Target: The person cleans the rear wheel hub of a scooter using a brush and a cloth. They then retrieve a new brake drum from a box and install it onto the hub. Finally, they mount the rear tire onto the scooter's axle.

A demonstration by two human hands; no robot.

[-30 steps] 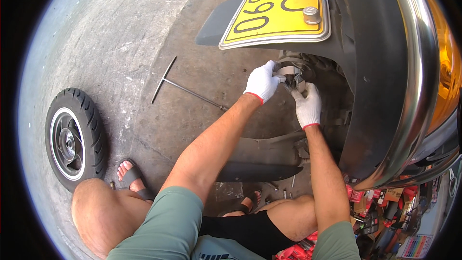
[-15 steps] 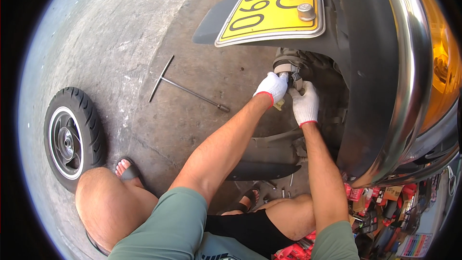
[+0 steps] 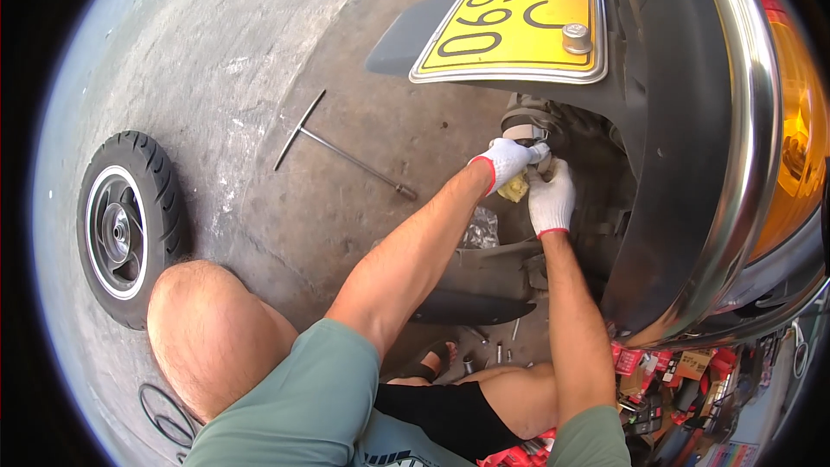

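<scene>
Both white-gloved hands are up inside the rear wheel well of the scooter, under the yellow rectangular number plate (image 3: pixel 516 22). The left hand (image 3: pixel 506 161) is curled closed around a pale yellowish wad, probably a rag or sponge (image 3: pixel 513 188), pressing it against the grey metal hub and axle assembly (image 3: pixel 529 124) just above its knuckles. The right hand (image 3: pixel 552 199), touching the left, cups the same spot from below; whether its fingers pinch anything I cannot tell. This looks like wiping or seating work at the bare axle. The removed black tyre on its silver rim (image 3: pixel 128 227) lies well to the left of the hands, the T-handled steel wrench (image 3: pixel 341 150) between.
</scene>
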